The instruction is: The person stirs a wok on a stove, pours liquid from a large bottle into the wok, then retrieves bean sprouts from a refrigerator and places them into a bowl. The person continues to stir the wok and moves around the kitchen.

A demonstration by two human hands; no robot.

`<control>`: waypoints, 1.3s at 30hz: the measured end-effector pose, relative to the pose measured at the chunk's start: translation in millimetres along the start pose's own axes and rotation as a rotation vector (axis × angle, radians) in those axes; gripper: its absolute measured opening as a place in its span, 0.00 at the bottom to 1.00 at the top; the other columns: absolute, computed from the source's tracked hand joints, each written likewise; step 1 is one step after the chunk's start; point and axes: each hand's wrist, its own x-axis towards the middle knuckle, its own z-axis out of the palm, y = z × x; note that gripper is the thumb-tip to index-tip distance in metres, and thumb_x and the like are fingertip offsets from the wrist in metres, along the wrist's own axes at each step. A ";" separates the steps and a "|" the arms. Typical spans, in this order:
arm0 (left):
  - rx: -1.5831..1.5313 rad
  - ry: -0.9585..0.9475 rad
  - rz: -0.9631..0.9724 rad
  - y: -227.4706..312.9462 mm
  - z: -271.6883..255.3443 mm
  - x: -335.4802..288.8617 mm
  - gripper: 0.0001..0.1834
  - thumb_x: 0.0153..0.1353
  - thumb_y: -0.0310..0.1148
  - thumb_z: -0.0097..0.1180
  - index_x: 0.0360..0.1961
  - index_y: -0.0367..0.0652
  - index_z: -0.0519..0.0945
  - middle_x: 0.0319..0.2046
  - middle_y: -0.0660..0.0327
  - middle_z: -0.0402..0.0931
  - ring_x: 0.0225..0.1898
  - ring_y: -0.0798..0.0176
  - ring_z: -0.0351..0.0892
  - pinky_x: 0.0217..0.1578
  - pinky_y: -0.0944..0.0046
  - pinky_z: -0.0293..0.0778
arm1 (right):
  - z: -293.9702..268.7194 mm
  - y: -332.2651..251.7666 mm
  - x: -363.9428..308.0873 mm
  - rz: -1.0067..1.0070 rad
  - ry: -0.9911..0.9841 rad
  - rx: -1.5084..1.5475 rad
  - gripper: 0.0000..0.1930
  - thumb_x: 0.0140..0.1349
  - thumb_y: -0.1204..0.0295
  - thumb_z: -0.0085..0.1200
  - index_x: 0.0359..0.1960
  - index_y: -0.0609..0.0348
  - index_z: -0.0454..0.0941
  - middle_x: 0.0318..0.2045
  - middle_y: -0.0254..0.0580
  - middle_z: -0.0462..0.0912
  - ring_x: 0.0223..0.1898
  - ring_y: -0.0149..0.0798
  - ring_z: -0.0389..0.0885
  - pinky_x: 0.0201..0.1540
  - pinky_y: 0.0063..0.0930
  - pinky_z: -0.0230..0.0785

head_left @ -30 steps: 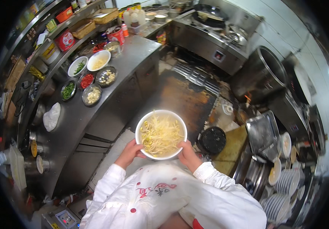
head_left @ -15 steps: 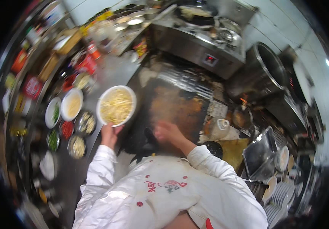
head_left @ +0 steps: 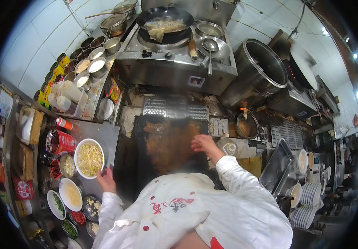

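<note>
A white bowl of bean sprouts rests on the steel counter to my left. Just off its near rim is my left hand, fingers apart and empty; I cannot tell whether a fingertip still touches the bowl. My right hand hangs in the air over the dark floor mat, loosely open with nothing in it. Around the bowl stand a bowl of pale shreds, a dish of chopped red pepper, a bowl of chopped garlic and a bowl of greens.
Ahead, a wok with fish in it sits on the stove, beside a ladle and a brush. A tall steel pot stands to the right. Stacked plates and a metal tray are at my right side.
The bowl of bean sprouts has gone from my left hand onto the counter, and that hand has loosened from it. My view has shifted toward the stove. My right hand has moved right.
</note>
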 end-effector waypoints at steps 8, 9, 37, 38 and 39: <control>0.601 -0.209 -0.168 -127.6 77.2 -78.1 0.19 0.60 0.26 0.53 0.53 0.35 0.71 0.36 0.54 0.81 0.33 0.62 0.82 0.34 0.66 0.78 | -95.5 -156.3 237.6 -0.288 0.366 0.038 0.17 0.63 0.61 0.55 0.48 0.60 0.73 0.39 0.41 0.79 0.34 0.35 0.80 0.30 0.30 0.77; 0.666 -0.169 -0.176 -146.3 85.8 -76.8 0.19 0.59 0.25 0.53 0.52 0.35 0.72 0.35 0.54 0.81 0.32 0.62 0.82 0.33 0.65 0.78 | -106.0 -178.0 262.1 -0.281 0.362 0.129 0.19 0.64 0.59 0.54 0.49 0.60 0.73 0.40 0.42 0.79 0.35 0.36 0.80 0.32 0.32 0.78; 1.236 -0.229 -0.111 -317.3 229.4 87.3 0.10 0.55 0.25 0.54 0.39 0.35 0.79 0.26 0.56 0.81 0.26 0.61 0.82 0.26 0.62 0.76 | -128.4 -515.5 380.1 -0.898 0.257 -1.200 0.33 0.51 0.71 0.53 0.62 0.64 0.66 0.50 0.66 0.78 0.53 0.62 0.75 0.58 0.44 0.66; 1.222 -0.246 -0.104 -318.2 236.7 100.3 0.10 0.57 0.25 0.53 0.40 0.35 0.79 0.26 0.56 0.81 0.25 0.61 0.83 0.24 0.62 0.77 | -117.4 -519.8 387.4 -0.918 0.244 -1.236 0.32 0.52 0.72 0.51 0.63 0.63 0.66 0.51 0.65 0.77 0.53 0.62 0.75 0.57 0.45 0.67; 1.176 -0.252 -0.112 -318.4 241.8 111.0 0.10 0.56 0.24 0.53 0.40 0.35 0.79 0.26 0.56 0.81 0.26 0.61 0.83 0.24 0.62 0.76 | -106.7 -522.8 394.4 -0.937 0.230 -1.272 0.32 0.52 0.73 0.49 0.63 0.63 0.66 0.52 0.65 0.77 0.53 0.62 0.75 0.57 0.45 0.67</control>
